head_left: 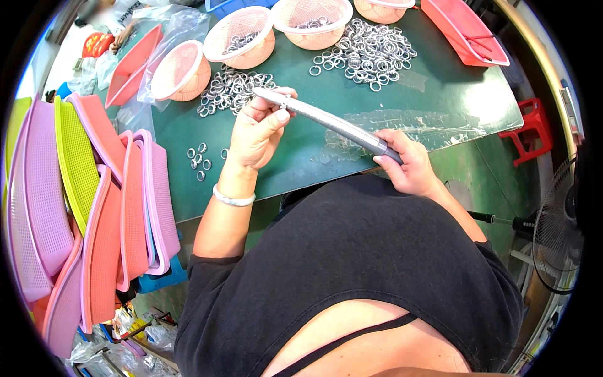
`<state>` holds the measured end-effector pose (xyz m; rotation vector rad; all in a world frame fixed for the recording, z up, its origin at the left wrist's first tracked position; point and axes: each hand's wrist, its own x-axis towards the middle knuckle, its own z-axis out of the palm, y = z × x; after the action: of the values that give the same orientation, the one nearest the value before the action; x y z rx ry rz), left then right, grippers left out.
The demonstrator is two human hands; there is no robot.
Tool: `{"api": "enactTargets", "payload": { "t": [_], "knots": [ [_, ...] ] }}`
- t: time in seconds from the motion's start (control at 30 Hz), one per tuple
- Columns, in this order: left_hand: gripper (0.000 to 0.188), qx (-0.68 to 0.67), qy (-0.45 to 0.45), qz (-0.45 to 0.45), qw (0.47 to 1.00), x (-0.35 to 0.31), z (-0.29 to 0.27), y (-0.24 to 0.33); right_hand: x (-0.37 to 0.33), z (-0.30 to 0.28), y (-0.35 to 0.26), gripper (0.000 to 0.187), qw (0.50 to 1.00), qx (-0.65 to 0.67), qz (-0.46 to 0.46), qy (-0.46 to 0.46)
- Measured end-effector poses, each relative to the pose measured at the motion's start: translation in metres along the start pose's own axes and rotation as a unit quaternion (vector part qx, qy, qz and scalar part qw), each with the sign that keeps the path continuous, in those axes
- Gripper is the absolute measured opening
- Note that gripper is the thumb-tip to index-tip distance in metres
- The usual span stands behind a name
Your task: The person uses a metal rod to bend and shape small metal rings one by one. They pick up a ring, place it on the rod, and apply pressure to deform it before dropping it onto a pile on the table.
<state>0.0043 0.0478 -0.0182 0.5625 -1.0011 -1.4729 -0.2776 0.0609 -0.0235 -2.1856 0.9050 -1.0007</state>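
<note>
Right hand (411, 164) grips a tapered rod (333, 122) — left hand (265, 130) pinches near its tip — dark-lettered bag (129, 10) beyond

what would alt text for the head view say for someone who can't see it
A right hand grips the dark end of a long tapered rod, the left hand pinching near its narrow tip. Silvery rings lie in heaps on a green table, beside pink mesh baskets.

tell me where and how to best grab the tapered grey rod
The tapered grey rod is probably best gripped by its thick dark end, from the right: it slants rightward to that end, where the right hand wraps it; the left hand is at the slim tip.
</note>
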Motion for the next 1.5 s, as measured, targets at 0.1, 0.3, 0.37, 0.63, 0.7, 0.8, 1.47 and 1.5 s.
{"api": "enactTargets", "payload": {
  "t": [0.1, 0.3, 0.37, 0.63, 0.7, 0.8, 1.47, 1.5],
  "knots": [
    [0.037, -0.035, -0.011, -0.042, 0.998, -0.002, 0.0, -0.003, 0.001, 0.001, 0.001, 0.035, 1.0, -0.019, -0.02, 0.006],
    [0.032, -0.073, 0.01, -0.047, 0.996, -0.006, 0.015, -0.002, 0.006, 0.001, -0.001, 0.037, 0.999, -0.029, -0.04, 0.0],
    [0.031, -0.085, -0.013, -0.036, 0.996, -0.007, 0.015, -0.004, 0.006, 0.003, -0.002, 0.037, 0.998, -0.041, -0.047, 0.001],
    [0.03, -0.036, 0.035, -0.056, 0.997, -0.011, 0.025, -0.014, 0.007, 0.004, -0.001, 0.036, 0.998, -0.032, -0.051, 0.007],
    [0.033, -0.029, 0.038, -0.055, 0.997, -0.011, 0.026, -0.015, 0.007, 0.003, -0.002, 0.036, 0.998, -0.033, -0.053, 0.005],
    [0.036, 0.004, 0.058, -0.036, 0.998, -0.011, 0.041, -0.008, 0.008, 0.002, -0.003, 0.036, 0.998, -0.034, -0.056, 0.012],
    [0.01, -0.023, 0.202, 0.077, 0.976, 0.018, 0.033, 0.013, 0.006, 0.004, -0.004, 0.033, 1.0, -0.004, -0.004, 0.026],
    [0.007, -0.033, 0.227, 0.123, 0.965, 0.029, 0.017, 0.029, 0.006, 0.003, -0.004, 0.032, 1.0, 0.006, 0.009, 0.026]
  ]
}}
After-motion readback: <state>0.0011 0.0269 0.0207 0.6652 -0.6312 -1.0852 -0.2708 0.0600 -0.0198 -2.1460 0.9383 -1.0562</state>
